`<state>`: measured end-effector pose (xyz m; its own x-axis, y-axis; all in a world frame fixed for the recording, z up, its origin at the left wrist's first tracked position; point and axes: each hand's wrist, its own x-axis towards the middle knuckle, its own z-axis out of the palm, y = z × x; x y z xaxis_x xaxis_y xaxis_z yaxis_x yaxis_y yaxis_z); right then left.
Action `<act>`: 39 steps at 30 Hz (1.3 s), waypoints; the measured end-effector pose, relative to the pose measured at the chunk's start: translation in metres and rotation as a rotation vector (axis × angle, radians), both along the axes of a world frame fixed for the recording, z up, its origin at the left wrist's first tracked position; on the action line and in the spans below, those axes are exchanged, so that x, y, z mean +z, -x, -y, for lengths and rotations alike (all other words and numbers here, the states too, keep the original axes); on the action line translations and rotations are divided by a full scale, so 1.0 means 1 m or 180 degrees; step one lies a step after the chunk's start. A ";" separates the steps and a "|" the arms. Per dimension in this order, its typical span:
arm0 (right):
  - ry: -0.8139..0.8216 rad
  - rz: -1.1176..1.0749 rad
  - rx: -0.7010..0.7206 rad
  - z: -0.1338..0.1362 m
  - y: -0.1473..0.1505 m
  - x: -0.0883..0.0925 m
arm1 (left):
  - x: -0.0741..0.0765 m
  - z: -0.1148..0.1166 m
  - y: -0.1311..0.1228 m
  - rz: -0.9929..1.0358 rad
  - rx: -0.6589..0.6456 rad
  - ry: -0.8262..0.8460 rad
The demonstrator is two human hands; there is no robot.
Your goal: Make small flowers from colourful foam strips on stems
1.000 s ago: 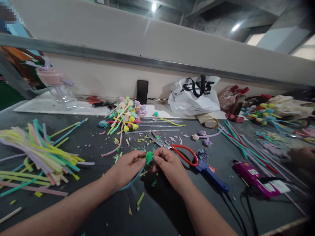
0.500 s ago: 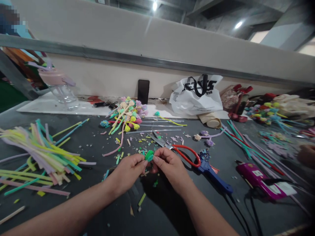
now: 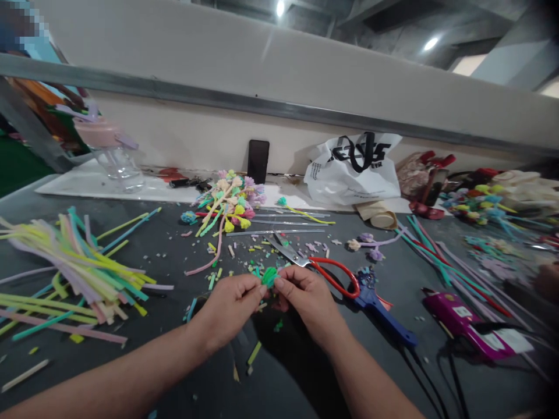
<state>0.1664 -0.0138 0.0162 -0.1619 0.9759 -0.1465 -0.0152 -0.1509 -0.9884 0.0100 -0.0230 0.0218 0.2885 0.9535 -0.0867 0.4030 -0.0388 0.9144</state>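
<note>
Between my hands is a small green pipe-cleaner flower head [image 3: 269,276], made of bunched fuzzy loops. My left hand [image 3: 233,299] pinches it from the left with thumb and forefinger. From the other side, my right hand [image 3: 303,294] pinches it too, its lower fingers curled beneath. Just beyond my right hand lie scissors with red handles [image 3: 334,273], blades partly apart. A blue glue gun [image 3: 384,317] rests to the right of them. Beyond the hands, finished pipe-cleaner flowers [image 3: 229,201] sit in a pile, and a single green flower on a yellow stem [image 3: 305,211] lies nearby.
Loose pipe cleaners [image 3: 87,267] are heaped at left. Cut scraps litter the dark table [image 3: 174,384]. A magenta device [image 3: 467,326] with a black cord lies right. Along the back stand a bottle [image 3: 116,154], a phone [image 3: 258,162] and a white bag [image 3: 353,174]. Another person's hand [image 3: 548,279] shows far right.
The whole view has shifted slightly. Both hands still pinch the green flower head, which now shows its loops a little more spread; the fingers have adjusted only slightly.
</note>
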 end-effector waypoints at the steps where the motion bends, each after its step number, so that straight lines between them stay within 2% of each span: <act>1: 0.0008 -0.0002 0.0006 0.000 0.000 -0.001 | 0.000 0.000 0.000 -0.0004 0.0009 0.0003; 11: 0.0029 -0.0235 0.0145 0.001 -0.001 -0.005 | 0.000 0.000 -0.001 0.0115 -0.0069 0.0045; 17: 0.0038 -0.0149 0.0173 0.002 -0.001 -0.005 | -0.001 0.001 -0.001 0.0071 -0.0105 0.0018; 24: -0.0318 0.0108 -0.0156 -0.001 -0.005 -0.006 | -0.007 -0.001 0.003 -0.0467 -0.0004 -0.0561; 29: -0.0187 0.0404 -0.0158 -0.001 -0.003 -0.006 | -0.014 -0.002 0.004 -0.0758 -0.0153 -0.1099; 35: -0.0071 0.0737 0.0052 -0.002 -0.001 -0.004 | -0.019 -0.002 0.006 -0.1115 -0.0256 -0.1371; 37: -0.0302 0.1000 0.0092 -0.002 -0.003 -0.007 | -0.020 -0.002 0.006 -0.1193 -0.0259 -0.1387; 39: -0.0877 0.1451 0.0103 -0.002 -0.006 -0.008 | -0.020 -0.003 0.006 -0.1236 -0.0258 -0.1388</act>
<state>0.1722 -0.0116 0.0077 -0.1721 0.9837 0.0519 0.4255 0.1218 -0.8967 0.0037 -0.0204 0.0019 0.3874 0.9011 0.1948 0.6852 -0.4228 0.5931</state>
